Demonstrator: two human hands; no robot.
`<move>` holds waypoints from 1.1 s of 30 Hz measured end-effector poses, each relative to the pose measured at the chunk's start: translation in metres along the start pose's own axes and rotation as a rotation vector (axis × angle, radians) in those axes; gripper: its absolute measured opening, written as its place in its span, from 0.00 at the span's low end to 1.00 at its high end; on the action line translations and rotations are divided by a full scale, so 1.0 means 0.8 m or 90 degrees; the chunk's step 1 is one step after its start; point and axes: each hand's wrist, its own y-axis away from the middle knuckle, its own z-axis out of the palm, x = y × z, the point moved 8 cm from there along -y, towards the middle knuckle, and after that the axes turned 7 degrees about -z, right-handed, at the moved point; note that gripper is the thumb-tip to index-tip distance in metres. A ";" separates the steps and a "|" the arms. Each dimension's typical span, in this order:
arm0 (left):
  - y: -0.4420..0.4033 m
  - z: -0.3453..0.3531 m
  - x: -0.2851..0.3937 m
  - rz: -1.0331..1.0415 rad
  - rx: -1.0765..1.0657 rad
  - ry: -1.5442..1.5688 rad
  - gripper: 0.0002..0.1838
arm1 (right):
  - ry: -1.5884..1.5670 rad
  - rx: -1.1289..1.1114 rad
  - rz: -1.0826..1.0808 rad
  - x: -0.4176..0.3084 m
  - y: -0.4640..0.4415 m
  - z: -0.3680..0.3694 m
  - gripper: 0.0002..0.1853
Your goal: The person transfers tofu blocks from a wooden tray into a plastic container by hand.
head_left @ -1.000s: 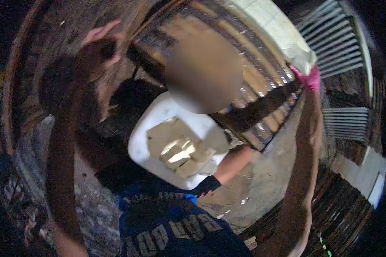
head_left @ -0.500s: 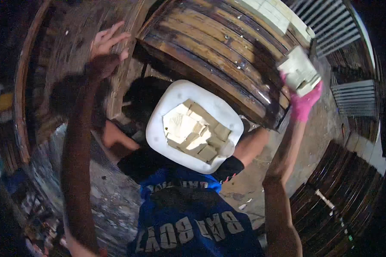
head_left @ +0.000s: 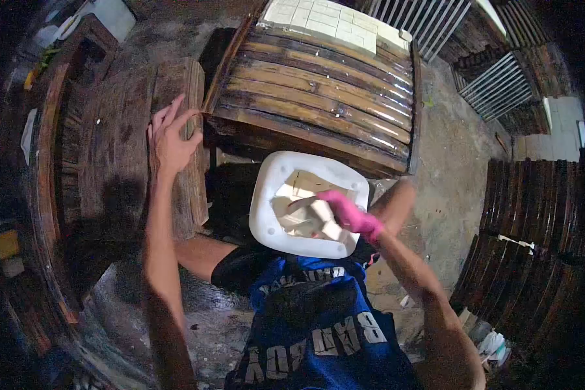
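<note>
My right hand (head_left: 348, 213), in a pink glove, is inside the opening of a white plastic container (head_left: 264, 218) with a jagged cut edge. Its fingers are closed around a pale cream block (head_left: 328, 224), somewhat smeared by motion. Other cream pieces (head_left: 299, 185) lie in the container, partly hidden by the glove. The container sits between my legs, in front of the low slatted table. My bare left hand (head_left: 174, 144) has its fingers apart and holds nothing. It rests at the edge of a wooden bench (head_left: 127, 140), beside the table's left corner.
The wet slatted wooden table (head_left: 312, 91) bears rows of cream blocks (head_left: 325, 21) along its far edge. Metal bars (head_left: 426, 23) stand behind it at the right. Dark slatted wood (head_left: 520, 201) lies at far right, with concrete floor (head_left: 448, 162) between.
My right hand has come from beside the table, holding cream pieces, down into the white container. My left hand has lowered onto the bench edge. The view has turned.
</note>
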 end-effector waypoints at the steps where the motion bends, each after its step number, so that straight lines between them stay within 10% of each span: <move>1: -0.001 -0.004 0.002 -0.002 0.005 0.006 0.25 | 0.096 -0.032 -0.006 0.009 -0.012 0.020 0.18; 9: -0.001 -0.001 0.005 0.039 -0.010 0.022 0.23 | 0.917 -0.269 -0.373 0.072 -0.125 0.158 0.11; 21: 0.001 -0.003 0.020 0.062 -0.035 -0.059 0.25 | 0.459 -0.194 -0.269 -0.018 -0.090 0.104 0.25; 33: 0.000 -0.002 0.015 0.056 -0.025 -0.049 0.24 | 0.633 -0.193 -0.512 -0.034 -0.036 0.088 0.25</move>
